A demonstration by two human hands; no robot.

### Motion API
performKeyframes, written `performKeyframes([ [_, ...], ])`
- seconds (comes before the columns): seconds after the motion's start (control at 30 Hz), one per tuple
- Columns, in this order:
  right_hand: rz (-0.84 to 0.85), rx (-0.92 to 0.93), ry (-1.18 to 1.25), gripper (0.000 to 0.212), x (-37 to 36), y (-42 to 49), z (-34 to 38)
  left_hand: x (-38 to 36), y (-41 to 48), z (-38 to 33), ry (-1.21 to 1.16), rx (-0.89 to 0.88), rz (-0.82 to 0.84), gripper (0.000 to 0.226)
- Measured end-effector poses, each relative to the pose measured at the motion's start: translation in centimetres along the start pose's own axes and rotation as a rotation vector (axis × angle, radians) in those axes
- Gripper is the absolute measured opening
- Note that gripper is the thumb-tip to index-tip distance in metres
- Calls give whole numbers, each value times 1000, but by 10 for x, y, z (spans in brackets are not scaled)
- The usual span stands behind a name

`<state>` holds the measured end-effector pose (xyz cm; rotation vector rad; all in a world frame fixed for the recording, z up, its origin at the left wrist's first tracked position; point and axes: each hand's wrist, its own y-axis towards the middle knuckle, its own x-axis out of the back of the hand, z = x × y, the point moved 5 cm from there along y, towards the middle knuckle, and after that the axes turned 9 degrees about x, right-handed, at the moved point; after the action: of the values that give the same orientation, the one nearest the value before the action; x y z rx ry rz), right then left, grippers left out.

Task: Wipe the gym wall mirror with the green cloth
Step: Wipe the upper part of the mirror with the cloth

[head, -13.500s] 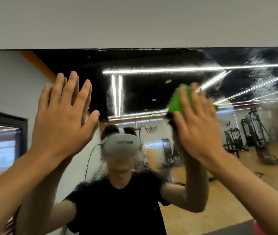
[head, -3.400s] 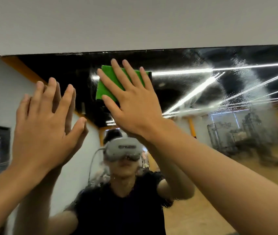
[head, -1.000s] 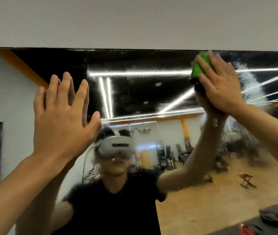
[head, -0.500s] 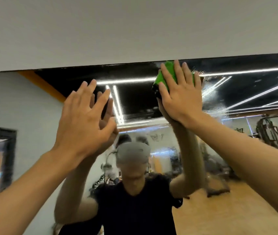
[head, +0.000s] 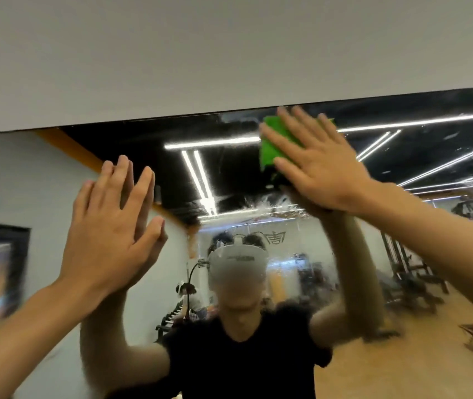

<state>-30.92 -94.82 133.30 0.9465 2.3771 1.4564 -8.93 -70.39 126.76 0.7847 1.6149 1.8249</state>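
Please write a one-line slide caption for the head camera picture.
Right hand presses a green cloth against the wall mirror near its top edge; left hand raised open beside it.

The person wears a black short-sleeved T-shirt (head: pixel 241 367) and a pale grey headset (head: pixel 239 262) with a top strap (head: pixel 238 240).

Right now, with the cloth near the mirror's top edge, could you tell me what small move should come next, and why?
Probably slide the right hand with the green cloth down a little: flat fingers press it to the mirror just under the top edge, and streaks show right below it.
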Motion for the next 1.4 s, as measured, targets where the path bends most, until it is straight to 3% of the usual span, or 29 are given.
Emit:
performKeyframes([
  [0.17,-145,-456,70,62,3,19,-8,-1,-2,-5,-6,16,-32,76],
  [0.27,-138,-407,54,61,3,68,50,-2,-1,-2,13,2,-37,76],
  [0.4,-109,-100,27,60,-6,111,139,-3,-2,1,23,-4,-53,76],
  [0.5,-88,-2,8,58,-8,101,131,-3,-2,2,22,-10,-49,76],
  [0.63,-135,-333,28,62,-1,55,46,-3,-2,-2,45,-7,-58,76],
  [0.73,-113,-490,82,64,-1,35,50,-2,-2,-2,54,-7,-66,74],
  [0.9,-28,23,-11,59,-18,15,163,-2,-3,0,46,-40,-73,72],
  [1.0,0,137,-16,59,-25,-15,172,-1,-3,-1,37,-38,-72,72],
  [1.07,9,143,-26,59,-23,-14,162,-2,-4,-2,44,-31,-73,72],
  [1.27,-31,-177,25,64,-10,61,142,-3,-3,0,39,-33,-79,72],
  [1.4,-16,-17,-18,62,-20,-1,184,-3,-3,1,18,-27,-84,72],
])
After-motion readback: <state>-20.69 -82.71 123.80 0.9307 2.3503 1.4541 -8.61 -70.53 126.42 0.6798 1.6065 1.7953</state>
